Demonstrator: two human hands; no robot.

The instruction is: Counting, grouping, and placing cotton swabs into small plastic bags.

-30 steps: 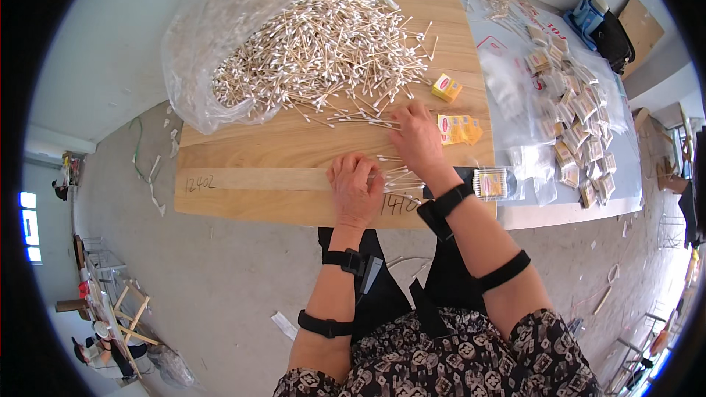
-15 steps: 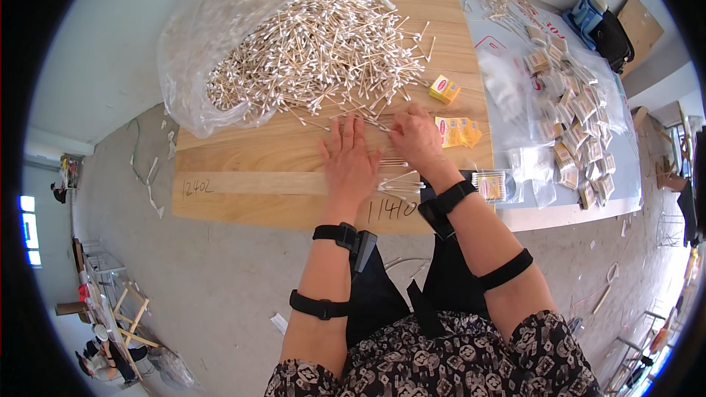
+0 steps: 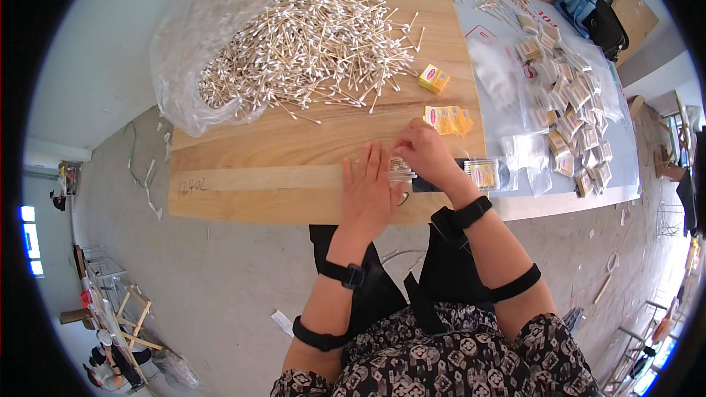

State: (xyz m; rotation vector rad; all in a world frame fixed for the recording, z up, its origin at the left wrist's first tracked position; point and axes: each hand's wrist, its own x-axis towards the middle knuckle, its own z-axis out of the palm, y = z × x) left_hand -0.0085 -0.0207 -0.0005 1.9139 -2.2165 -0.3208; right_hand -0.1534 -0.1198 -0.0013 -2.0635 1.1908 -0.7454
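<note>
My left hand lies flat on the wooden board near its front edge, fingers spread, its fingertips against a small bunch of cotton swabs. My right hand curls over the same bunch from the right, fingers pinched on it. A big heap of loose cotton swabs spills from a clear plastic bag at the back of the board. A stack of yellow labels lies just beyond my right hand, with a small yellow box farther back.
Many small filled packets and clear sleeves cover the grey table on the right. A packed sleeve with a yellow label lies by my right wrist. A dark bag sits far right. Concrete floor lies below.
My left hand went forward toward the heap, then came back to the front edge. My right hand drew back from the loose swabs, and both now meet over a small bunch.
</note>
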